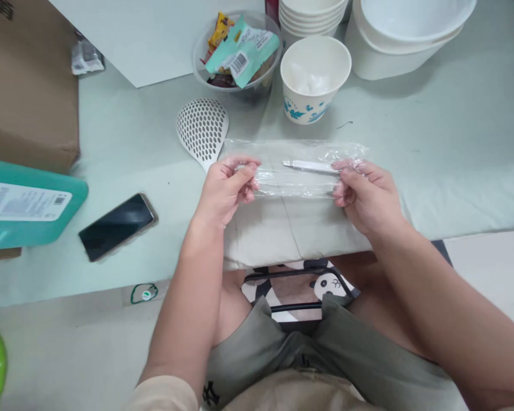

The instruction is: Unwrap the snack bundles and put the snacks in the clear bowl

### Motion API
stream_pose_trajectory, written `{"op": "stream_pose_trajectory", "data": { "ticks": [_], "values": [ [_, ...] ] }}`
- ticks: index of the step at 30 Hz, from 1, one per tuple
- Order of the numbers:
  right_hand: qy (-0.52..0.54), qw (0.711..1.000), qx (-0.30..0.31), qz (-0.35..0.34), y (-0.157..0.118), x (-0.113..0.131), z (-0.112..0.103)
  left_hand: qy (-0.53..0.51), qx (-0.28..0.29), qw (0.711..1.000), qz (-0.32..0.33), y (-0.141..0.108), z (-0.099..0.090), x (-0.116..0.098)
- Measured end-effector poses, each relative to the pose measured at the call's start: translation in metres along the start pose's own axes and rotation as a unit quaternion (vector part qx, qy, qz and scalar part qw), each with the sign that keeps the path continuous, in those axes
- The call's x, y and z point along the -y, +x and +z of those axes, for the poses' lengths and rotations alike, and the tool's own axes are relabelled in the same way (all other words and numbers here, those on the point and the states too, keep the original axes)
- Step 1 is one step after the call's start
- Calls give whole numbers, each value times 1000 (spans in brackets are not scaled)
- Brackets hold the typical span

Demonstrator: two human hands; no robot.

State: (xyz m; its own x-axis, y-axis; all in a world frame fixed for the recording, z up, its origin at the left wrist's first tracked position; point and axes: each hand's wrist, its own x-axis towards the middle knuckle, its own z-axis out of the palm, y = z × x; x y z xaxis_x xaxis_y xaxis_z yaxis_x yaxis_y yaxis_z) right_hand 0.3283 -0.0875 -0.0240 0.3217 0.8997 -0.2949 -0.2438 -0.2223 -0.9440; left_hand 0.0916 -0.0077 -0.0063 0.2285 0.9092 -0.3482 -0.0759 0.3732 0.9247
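A clear plastic wrapper [300, 184] is stretched between my two hands above the front of the table. My left hand [233, 185] pinches its left end. With fingers closed, my right hand [362, 188] grips the wrapper's right end, along with a slim white stick-like tool [310, 166] whose tip points left. Whether that tool lies inside or on top of the plastic, I cannot tell. Just behind my left hand is a white slotted strainer spoon [203, 130], its handle partly hidden by the hand.
Behind the wrapper stand a patterned paper cup [302, 105], stacked white bowls [405, 54] and a clear bowl of snack packets [199, 60]. A phone [117, 226], a teal bottle [75, 188] and a cardboard box [29, 85] are on the left.
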Motion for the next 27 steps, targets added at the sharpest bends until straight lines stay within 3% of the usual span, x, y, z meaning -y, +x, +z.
{"op": "stream_pose_trajectory", "data": {
  "ticks": [12,27],
  "values": [
    [12,1000,-7,26,-3,6,6,-3,-19,999,-34,2,-2,-2],
    [77,996,18,35,1,7,0,-72,34,996,37,1,-7,-2]
  ]
}}
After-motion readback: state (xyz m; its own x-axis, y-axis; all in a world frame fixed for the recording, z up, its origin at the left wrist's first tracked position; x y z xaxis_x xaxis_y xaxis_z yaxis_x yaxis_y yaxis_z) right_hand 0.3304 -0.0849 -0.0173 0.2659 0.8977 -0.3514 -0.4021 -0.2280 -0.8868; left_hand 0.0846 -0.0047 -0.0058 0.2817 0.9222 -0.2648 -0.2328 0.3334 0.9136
